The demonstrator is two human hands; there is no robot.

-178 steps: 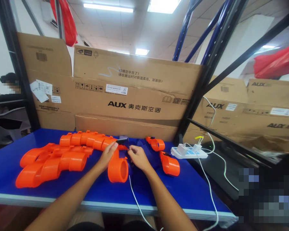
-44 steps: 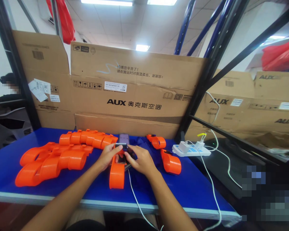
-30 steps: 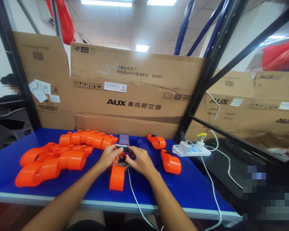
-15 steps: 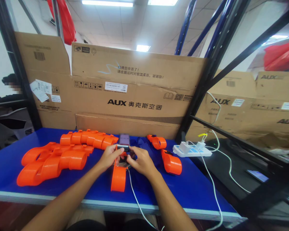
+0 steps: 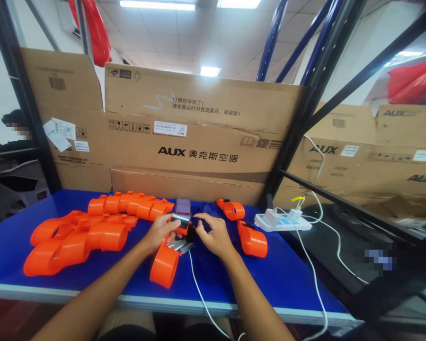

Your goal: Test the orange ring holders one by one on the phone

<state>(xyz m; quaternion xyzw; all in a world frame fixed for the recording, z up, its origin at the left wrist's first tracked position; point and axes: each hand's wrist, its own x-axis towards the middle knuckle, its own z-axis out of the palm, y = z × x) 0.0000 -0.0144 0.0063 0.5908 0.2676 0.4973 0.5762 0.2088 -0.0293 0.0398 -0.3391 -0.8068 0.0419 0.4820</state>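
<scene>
An orange plastic holder with a wide ring [image 5: 164, 269] hangs tilted from my left hand [image 5: 160, 233], the thumb pressing on a small dark rectangular piece [image 5: 181, 223] at its upper end. Close by on the right, my right hand [image 5: 213, 234] has thumb and fingers pinched together; whatever lies between them is too small and dark to make out. Just behind the hands a phone [image 5: 183, 206] with a lit screen lies on the blue table [image 5: 135, 284]. Several shiny grey strips [image 5: 180, 246] show below the hands, next to a white cable [image 5: 198, 284].
Rows of orange ring parts [image 5: 74, 248] lie on the left. Two orange ring holders [image 5: 254, 243] with dark pieces sit on the right, near a white power strip [image 5: 283, 221] with plugged-in cables. A cardboard wall [image 5: 199, 128] stands behind. At far left is another person [image 5: 16, 130].
The orange holder in my left hand has tilted, its ring swinging to the left. My right hand has drawn slightly right, away from the dark piece, and the grey strips show more.
</scene>
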